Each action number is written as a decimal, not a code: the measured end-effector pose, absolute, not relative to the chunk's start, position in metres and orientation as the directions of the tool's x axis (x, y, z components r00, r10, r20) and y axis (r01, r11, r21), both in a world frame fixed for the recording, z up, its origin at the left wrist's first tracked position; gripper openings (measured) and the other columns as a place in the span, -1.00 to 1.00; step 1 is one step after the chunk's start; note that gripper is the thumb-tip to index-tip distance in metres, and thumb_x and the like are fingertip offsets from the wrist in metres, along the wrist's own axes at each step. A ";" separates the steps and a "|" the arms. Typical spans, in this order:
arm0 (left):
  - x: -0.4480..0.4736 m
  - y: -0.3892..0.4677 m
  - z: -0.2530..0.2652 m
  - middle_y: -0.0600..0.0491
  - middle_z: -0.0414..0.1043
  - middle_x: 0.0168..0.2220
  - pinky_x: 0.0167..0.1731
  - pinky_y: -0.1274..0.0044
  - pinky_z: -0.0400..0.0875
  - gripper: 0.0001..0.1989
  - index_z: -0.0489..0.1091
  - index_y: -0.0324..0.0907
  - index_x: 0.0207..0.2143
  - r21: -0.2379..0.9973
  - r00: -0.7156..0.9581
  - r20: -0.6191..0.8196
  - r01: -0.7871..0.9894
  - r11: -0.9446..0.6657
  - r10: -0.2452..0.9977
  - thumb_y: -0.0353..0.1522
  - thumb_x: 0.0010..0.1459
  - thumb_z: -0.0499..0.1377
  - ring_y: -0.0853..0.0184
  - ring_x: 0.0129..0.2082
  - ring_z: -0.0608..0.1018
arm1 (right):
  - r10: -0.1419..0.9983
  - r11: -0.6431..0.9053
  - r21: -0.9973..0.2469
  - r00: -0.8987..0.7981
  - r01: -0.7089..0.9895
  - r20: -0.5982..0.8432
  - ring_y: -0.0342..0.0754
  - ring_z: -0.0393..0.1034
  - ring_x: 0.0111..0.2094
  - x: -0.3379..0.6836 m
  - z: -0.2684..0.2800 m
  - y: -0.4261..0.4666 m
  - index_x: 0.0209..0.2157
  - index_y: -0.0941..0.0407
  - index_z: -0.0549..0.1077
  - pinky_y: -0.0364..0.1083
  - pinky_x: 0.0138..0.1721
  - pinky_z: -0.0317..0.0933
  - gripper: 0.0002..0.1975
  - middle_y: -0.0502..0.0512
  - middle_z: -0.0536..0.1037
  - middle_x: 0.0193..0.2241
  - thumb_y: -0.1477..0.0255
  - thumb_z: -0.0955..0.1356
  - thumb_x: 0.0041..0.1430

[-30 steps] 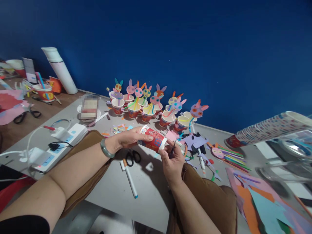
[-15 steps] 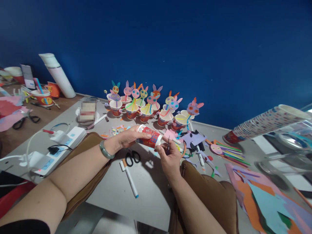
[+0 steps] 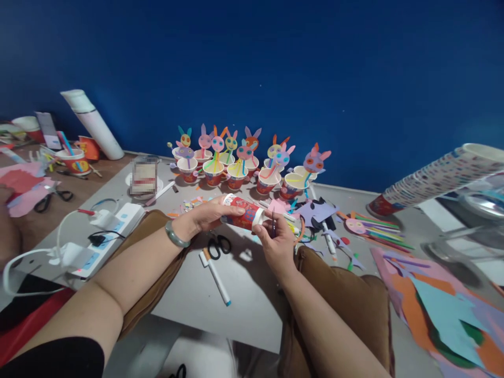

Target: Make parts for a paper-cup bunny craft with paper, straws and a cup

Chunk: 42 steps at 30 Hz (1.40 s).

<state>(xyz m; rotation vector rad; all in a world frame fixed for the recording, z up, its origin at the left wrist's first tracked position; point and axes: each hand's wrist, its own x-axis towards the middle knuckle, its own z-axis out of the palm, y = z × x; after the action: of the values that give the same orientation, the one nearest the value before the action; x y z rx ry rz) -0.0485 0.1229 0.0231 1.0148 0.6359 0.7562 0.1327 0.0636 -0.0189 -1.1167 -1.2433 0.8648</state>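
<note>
My left hand (image 3: 210,212) is closed around a red printed paper cup (image 3: 243,211), which lies on its side in the air above the table, its white rim to the right. My right hand (image 3: 277,242) is closed at the rim, the thumb by its lower edge. Between its fingers rises a dark pointed blade, and an orange loop shows beside the hand; these look like scissors (image 3: 273,224), mostly hidden by the fingers. Below the cup, black-handled scissors (image 3: 219,247) and a white marker (image 3: 217,281) with a blue end lie on the table.
Behind stand several paper cups (image 3: 213,173) with paper rabbit heads. Tall stacked cups (image 3: 433,181) lean at right, near coloured sticks (image 3: 384,231) and paper sheets (image 3: 444,315). A power strip (image 3: 114,236) lies left; brown cushions (image 3: 342,299) flank the table edge. Another person's arm (image 3: 8,231) shows far left.
The view has shifted slightly, moving table items a little in the picture. The cup turns slightly, its rim opening showing more. Another person's arm has come in at the left edge.
</note>
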 end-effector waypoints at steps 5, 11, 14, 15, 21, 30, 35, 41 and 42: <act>-0.048 0.123 0.024 -0.03 0.60 -0.36 -0.29 0.53 0.41 -0.62 0.52 -0.31 -0.23 0.907 0.554 -0.135 -0.264 0.327 0.821 -0.35 -0.14 0.43 0.37 -0.40 0.58 | 0.955 0.252 -0.964 0.138 0.088 0.262 -0.19 0.27 -0.55 0.133 -0.020 0.065 -0.11 0.12 0.43 -0.15 -0.50 0.18 -0.48 -0.10 0.36 -0.54 0.09 0.48 -0.02; -0.049 0.123 0.024 -0.05 0.59 -0.34 -0.28 0.53 0.42 -0.61 0.52 -0.31 -0.24 0.919 0.557 -0.105 -0.263 0.295 0.824 -0.32 -0.14 0.44 0.35 -0.38 0.58 | 0.947 0.271 -0.959 0.152 0.084 0.282 -0.20 0.24 -0.58 0.131 -0.017 0.064 -0.09 0.11 0.43 -0.15 -0.52 0.15 -0.45 -0.10 0.38 -0.57 0.07 0.48 -0.03; -0.049 0.122 0.024 -0.04 0.59 -0.34 -0.27 0.51 0.42 -0.60 0.52 -0.30 -0.23 0.911 0.563 -0.100 -0.279 0.303 0.820 -0.32 -0.15 0.44 0.35 -0.38 0.58 | 0.942 0.282 -0.956 0.163 0.083 0.292 -0.20 0.22 -0.59 0.129 -0.016 0.062 -0.09 0.10 0.43 -0.15 -0.53 0.15 -0.46 -0.11 0.37 -0.57 0.06 0.48 -0.03; -0.049 0.122 0.025 -0.04 0.59 -0.34 -0.26 0.50 0.42 -0.60 0.52 -0.30 -0.23 0.910 0.566 -0.099 -0.281 0.304 0.818 -0.32 -0.15 0.44 0.35 -0.38 0.58 | 0.938 0.290 -0.953 0.167 0.092 0.302 -0.20 0.21 -0.58 0.129 -0.016 0.061 -0.09 0.09 0.44 -0.15 -0.53 0.16 -0.46 -0.11 0.37 -0.57 0.07 0.48 -0.03; -0.050 0.120 0.029 -0.06 0.59 -0.34 -0.24 0.48 0.43 -0.56 0.52 -0.31 -0.21 0.911 0.607 -0.091 -0.270 0.312 0.790 -0.31 -0.17 0.45 0.32 -0.36 0.58 | 0.910 0.350 -0.926 0.182 0.146 0.372 -0.22 0.14 -0.59 0.129 -0.015 0.058 -0.10 0.09 0.45 -0.16 -0.56 0.11 -0.47 -0.11 0.32 -0.56 0.09 0.49 -0.04; -0.054 0.119 0.030 -0.06 0.58 -0.34 -0.26 0.49 0.44 -0.52 0.51 -0.31 -0.21 0.918 0.611 -0.101 -0.247 0.311 0.785 -0.30 -0.21 0.48 0.32 -0.37 0.58 | 0.884 0.401 -0.901 0.189 0.163 0.428 -0.12 0.30 -0.44 0.129 -0.016 0.057 -0.16 0.08 0.46 -0.12 -0.45 0.21 -0.49 0.01 0.44 -0.43 0.11 0.52 -0.10; -0.054 0.120 0.029 -0.05 0.58 -0.32 -0.25 0.48 0.45 -0.51 0.51 -0.31 -0.19 0.925 0.599 -0.098 -0.240 0.295 0.795 -0.29 -0.21 0.47 0.32 -0.36 0.58 | 0.886 0.408 -0.901 0.172 0.151 0.430 -0.08 0.34 -0.38 0.130 -0.021 0.059 -0.14 0.07 0.45 -0.10 -0.42 0.23 -0.50 0.04 0.44 -0.40 0.11 0.51 -0.08; -0.056 0.122 0.028 -0.07 0.59 -0.32 -0.23 0.48 0.46 -0.58 0.53 -0.30 -0.23 0.929 0.622 -0.062 -0.251 0.273 0.781 -0.27 -0.15 0.44 0.29 -0.35 0.60 | 0.898 0.401 -0.910 0.148 0.109 0.413 -0.16 0.23 -0.52 0.130 -0.018 0.059 -0.13 0.09 0.39 -0.12 -0.47 0.17 -0.49 -0.08 0.35 -0.53 0.06 0.47 -0.01; -0.056 0.123 0.028 -0.08 0.59 -0.32 -0.22 0.47 0.46 -0.58 0.53 -0.31 -0.23 0.927 0.615 -0.052 -0.263 0.266 0.787 -0.26 -0.14 0.43 0.27 -0.33 0.61 | 0.900 0.397 -0.911 0.150 0.108 0.410 -0.17 0.20 -0.54 0.131 -0.017 0.058 -0.15 0.09 0.38 -0.13 -0.49 0.16 -0.51 -0.10 0.33 -0.55 0.05 0.45 0.02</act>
<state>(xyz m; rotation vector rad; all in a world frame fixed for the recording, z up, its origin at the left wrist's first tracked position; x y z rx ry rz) -0.0560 0.1231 0.0279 1.0802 0.5791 0.7648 0.1308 0.0584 -0.0169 -1.0250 -1.3066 0.7428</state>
